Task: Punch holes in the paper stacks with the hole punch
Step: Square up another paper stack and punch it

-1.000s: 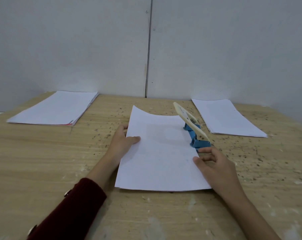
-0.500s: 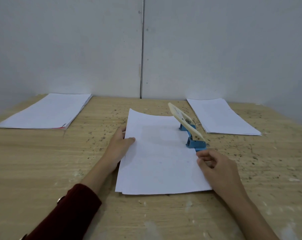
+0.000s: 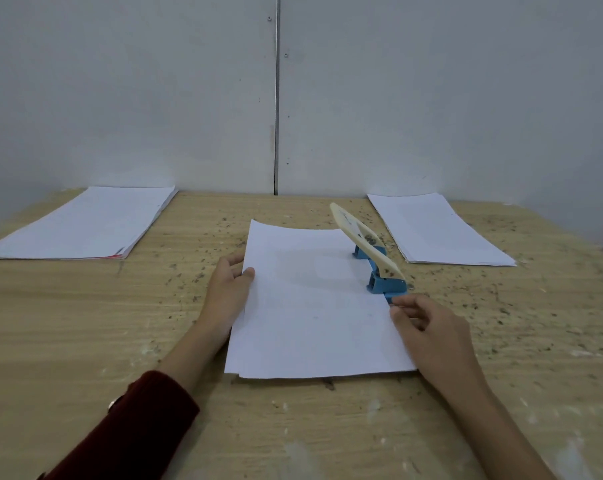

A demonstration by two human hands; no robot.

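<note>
A thin paper stack lies mid-desk, its right edge tucked into the blue hole punch — cream lever raised. The left hand pinches the stack's left edge; the right hand pinches its right edge, just nearside of the punch.

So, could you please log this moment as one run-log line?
phase: aligning | left hand: pinches paper stack left edge | right hand: holds right edge | hole punch: lever up
</note>
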